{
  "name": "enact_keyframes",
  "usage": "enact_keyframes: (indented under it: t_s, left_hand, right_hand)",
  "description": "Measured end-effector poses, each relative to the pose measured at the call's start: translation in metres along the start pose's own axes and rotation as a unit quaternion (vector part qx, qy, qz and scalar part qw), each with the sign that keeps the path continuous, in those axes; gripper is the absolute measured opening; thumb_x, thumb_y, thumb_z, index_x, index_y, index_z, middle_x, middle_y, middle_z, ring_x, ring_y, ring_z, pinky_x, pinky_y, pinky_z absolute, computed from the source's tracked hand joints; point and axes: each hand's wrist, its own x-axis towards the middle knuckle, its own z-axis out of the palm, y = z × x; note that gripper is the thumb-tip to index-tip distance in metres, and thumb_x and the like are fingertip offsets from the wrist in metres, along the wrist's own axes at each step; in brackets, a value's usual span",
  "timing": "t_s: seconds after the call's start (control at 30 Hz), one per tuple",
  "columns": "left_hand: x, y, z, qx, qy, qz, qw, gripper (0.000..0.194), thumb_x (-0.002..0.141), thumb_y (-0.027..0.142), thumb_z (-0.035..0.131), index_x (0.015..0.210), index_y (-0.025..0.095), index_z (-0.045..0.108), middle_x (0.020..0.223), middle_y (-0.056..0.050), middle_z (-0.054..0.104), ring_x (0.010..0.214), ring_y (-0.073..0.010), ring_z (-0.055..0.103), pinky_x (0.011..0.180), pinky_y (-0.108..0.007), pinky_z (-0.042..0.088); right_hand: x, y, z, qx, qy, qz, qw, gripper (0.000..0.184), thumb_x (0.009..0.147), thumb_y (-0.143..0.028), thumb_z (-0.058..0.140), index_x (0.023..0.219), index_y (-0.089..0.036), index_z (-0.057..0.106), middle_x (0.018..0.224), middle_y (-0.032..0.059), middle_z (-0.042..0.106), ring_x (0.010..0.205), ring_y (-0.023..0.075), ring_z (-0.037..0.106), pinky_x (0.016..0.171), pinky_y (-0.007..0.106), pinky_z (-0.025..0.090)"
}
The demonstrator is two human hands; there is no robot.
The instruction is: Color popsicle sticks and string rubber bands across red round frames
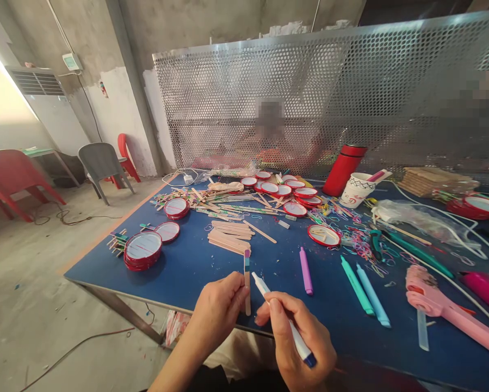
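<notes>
My left hand (217, 307) pinches a wooden craft stick (247, 288) upright, its upper end banded in colour. My right hand (297, 337) grips a white marker (261, 288) with a blue end, its tip close to the stick. Both hands are over the near edge of a blue table (187, 272). Beyond them lie a stack of craft sticks (230, 238), a purple marker (305, 270), and a teal marker (357, 286). Several red-rimmed round discs, including one (143, 250) at the left, are spread across the table.
A pink glue gun (440, 305) lies at the right, near tangled coloured bands (362, 245). A red flask (344, 170) and paper cup (357, 189) stand at the back. A person (271, 130) sits behind a perforated metal screen (268, 92). Chairs stand at the left.
</notes>
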Motion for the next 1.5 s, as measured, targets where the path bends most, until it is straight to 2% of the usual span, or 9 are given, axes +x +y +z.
enact_keyframes:
  t_s: [0.17, 0.3, 0.43, 0.57, 0.67, 0.77, 1.03, 1.13, 1.5]
  left_hand:
    - [-0.0001, -0.0008, 0.0007, -0.009, 0.000, 0.003, 1.000, 0.027, 0.097, 0.029, 0.038, 0.071, 0.024, 0.038, 0.062, 0.002, 0.059, 0.056, -0.0135, 0.051, 0.058, -0.024, 0.040]
    - [-0.0004, -0.0017, 0.0016, 0.000, 0.001, 0.000, 1.000, 0.029, 0.097, 0.030, 0.039, 0.069, 0.024, 0.035, 0.062, 0.002, 0.058, 0.055, -0.0133, 0.050, 0.057, -0.024, 0.038]
    - [-0.0008, -0.0012, 0.0017, -0.006, -0.005, 0.000, 1.000, 0.028, 0.098, 0.030, 0.037, 0.071, 0.024, 0.036, 0.063, 0.002, 0.059, 0.057, -0.0139, 0.052, 0.059, -0.024, 0.039]
    - [-0.0005, -0.0004, 0.0021, -0.007, -0.006, -0.004, 1.000, 0.029, 0.098, 0.031, 0.038, 0.070, 0.024, 0.034, 0.062, 0.002, 0.058, 0.056, -0.0136, 0.050, 0.058, -0.025, 0.038]
    - [-0.0007, -0.0012, 0.0023, -0.002, -0.002, -0.004, 1.000, 0.028, 0.097, 0.031, 0.039, 0.070, 0.024, 0.035, 0.063, 0.002, 0.056, 0.056, -0.0136, 0.048, 0.057, -0.025, 0.036]
    - [-0.0010, -0.0023, 0.0021, -0.010, -0.014, -0.008, 1.000, 0.026, 0.096, 0.030, 0.039, 0.071, 0.024, 0.037, 0.065, 0.001, 0.059, 0.059, -0.0143, 0.050, 0.059, -0.025, 0.038]
    - [0.0011, -0.0014, 0.0003, -0.016, -0.025, -0.008, 1.000, 0.022, 0.097, 0.029, 0.041, 0.076, 0.023, 0.044, 0.067, 0.001, 0.062, 0.061, -0.0149, 0.055, 0.062, -0.025, 0.040]
    - [0.0011, -0.0023, 0.0000, -0.010, -0.034, -0.012, 0.999, 0.024, 0.097, 0.030, 0.039, 0.074, 0.024, 0.041, 0.068, 0.000, 0.064, 0.062, -0.0158, 0.057, 0.063, -0.026, 0.041]
    - [0.0010, -0.0063, 0.0023, -0.011, -0.018, -0.008, 1.000, 0.024, 0.097, 0.031, 0.039, 0.075, 0.024, 0.039, 0.066, 0.005, 0.050, 0.060, -0.0136, 0.044, 0.060, -0.024, 0.034]
  right_hand:
    - [0.0017, -0.0010, -0.0002, 0.004, -0.026, -0.024, 0.999, 0.015, 0.099, -0.015, 0.055, 0.104, -0.024, 0.067, 0.070, -0.0046, 0.072, 0.059, 0.0110, 0.070, 0.064, 0.022, 0.054]
    - [0.0003, 0.0002, 0.0002, 0.005, 0.001, -0.002, 1.000, 0.015, 0.099, -0.016, 0.055, 0.102, -0.023, 0.067, 0.068, -0.0051, 0.071, 0.058, 0.0110, 0.069, 0.065, 0.022, 0.054]
    - [-0.0005, 0.0000, 0.0000, 0.012, -0.024, -0.012, 1.000, 0.015, 0.098, -0.014, 0.055, 0.103, -0.023, 0.067, 0.070, -0.0047, 0.071, 0.060, 0.0111, 0.069, 0.066, 0.022, 0.054]
    - [0.0010, -0.0013, 0.0010, 0.006, 0.004, 0.002, 1.000, 0.015, 0.098, -0.015, 0.055, 0.102, -0.023, 0.067, 0.070, -0.0047, 0.071, 0.059, 0.0108, 0.068, 0.066, 0.022, 0.054]
    - [0.0022, -0.0008, 0.0016, 0.014, -0.004, -0.011, 1.000, 0.017, 0.099, -0.014, 0.054, 0.104, -0.023, 0.067, 0.070, -0.0045, 0.071, 0.059, 0.0106, 0.068, 0.065, 0.022, 0.054]
    - [0.0020, 0.0011, 0.0016, 0.022, -0.025, -0.019, 0.999, 0.018, 0.098, -0.013, 0.055, 0.107, -0.023, 0.066, 0.073, -0.0036, 0.071, 0.061, 0.0110, 0.069, 0.065, 0.022, 0.054]
    - [0.0026, 0.0003, 0.0009, 0.021, -0.024, -0.031, 0.999, 0.017, 0.099, -0.014, 0.054, 0.108, -0.023, 0.066, 0.075, -0.0032, 0.072, 0.064, 0.0108, 0.070, 0.066, 0.021, 0.055]
    - [0.0024, 0.0003, 0.0017, 0.013, -0.010, -0.013, 1.000, 0.016, 0.099, -0.015, 0.054, 0.107, -0.023, 0.066, 0.075, -0.0038, 0.072, 0.064, 0.0102, 0.070, 0.067, 0.021, 0.055]
    - [0.0045, -0.0025, 0.0001, -0.003, -0.031, -0.033, 0.999, 0.014, 0.099, -0.015, 0.053, 0.102, -0.024, 0.064, 0.077, -0.0026, 0.075, 0.064, 0.0108, 0.070, 0.066, 0.021, 0.054]
